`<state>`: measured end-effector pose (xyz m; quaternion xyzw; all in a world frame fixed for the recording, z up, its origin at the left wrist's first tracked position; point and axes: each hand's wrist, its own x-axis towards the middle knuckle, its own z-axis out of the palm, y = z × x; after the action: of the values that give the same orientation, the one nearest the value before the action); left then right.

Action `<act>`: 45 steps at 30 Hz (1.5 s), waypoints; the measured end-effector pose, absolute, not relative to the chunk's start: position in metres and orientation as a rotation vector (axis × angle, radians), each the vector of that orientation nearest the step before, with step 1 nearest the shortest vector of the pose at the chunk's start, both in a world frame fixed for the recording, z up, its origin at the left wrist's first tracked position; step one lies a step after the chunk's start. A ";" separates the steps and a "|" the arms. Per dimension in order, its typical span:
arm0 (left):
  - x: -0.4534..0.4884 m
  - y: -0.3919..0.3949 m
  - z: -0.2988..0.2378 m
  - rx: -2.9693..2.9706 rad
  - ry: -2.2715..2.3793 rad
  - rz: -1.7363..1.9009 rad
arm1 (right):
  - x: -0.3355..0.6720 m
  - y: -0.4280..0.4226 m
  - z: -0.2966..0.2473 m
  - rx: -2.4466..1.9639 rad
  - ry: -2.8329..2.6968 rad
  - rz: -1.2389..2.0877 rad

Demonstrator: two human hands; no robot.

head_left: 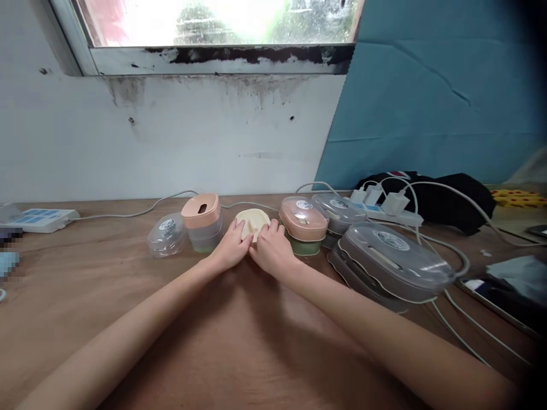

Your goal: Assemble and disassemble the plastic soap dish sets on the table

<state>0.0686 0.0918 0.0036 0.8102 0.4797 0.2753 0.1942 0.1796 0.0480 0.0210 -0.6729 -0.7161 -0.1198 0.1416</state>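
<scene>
Both of my hands meet on a small pale-yellow container point(253, 221) at the middle of the wooden table point(239, 341). My left hand point(231, 246) grips its left side with the fingers curled over the rim. On the right side, my right hand point(270, 249) holds it the same way, fingers pressed on the lid. A pink-lidded container point(202, 219) stands just left of it. To the right sits a pink-lidded box with a green base point(303, 225).
A small clear container point(167, 234) lies at the left. Grey clear-lidded boxes point(391, 259) point(337, 209) sit at the right. Power strips point(40, 219) point(384, 212) with white cables, a black cloth point(448, 199) and a phone point(498, 296) lie around. The wall is close behind.
</scene>
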 end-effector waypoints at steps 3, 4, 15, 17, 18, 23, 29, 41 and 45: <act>0.070 0.094 0.000 2.247 1.348 0.777 | 0.183 0.050 0.020 -1.921 -2.105 -0.323; 0.071 0.095 0.001 2.241 1.348 0.785 | 0.184 0.051 0.021 -1.917 -2.102 -0.312; 0.076 0.102 -0.005 2.243 1.264 0.797 | 0.196 0.060 -0.012 -1.797 -1.889 -0.025; 0.073 0.098 -0.006 2.244 1.250 0.792 | 0.197 0.061 -0.015 -1.775 -1.881 0.001; 0.072 0.096 -0.006 2.243 1.243 0.790 | 0.197 0.060 -0.016 -1.770 -1.879 0.006; 0.070 0.092 -0.012 2.222 1.216 0.801 | 0.193 0.042 -0.001 -1.715 -1.931 -0.098; 0.073 0.096 -0.016 2.233 1.119 0.825 | 0.223 0.032 0.037 -1.811 -1.811 -0.519; 0.069 0.092 -0.018 2.284 1.004 0.851 | 0.251 0.044 0.031 -2.022 -1.605 -0.624; 0.056 0.065 -0.012 2.318 0.999 0.950 | 0.253 0.010 0.057 -1.802 -1.637 -0.642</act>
<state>0.0560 0.0652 -0.0124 0.8384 0.3612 0.3436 0.2204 0.2528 0.0097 0.0566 -0.6811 -0.6189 -0.2425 0.3070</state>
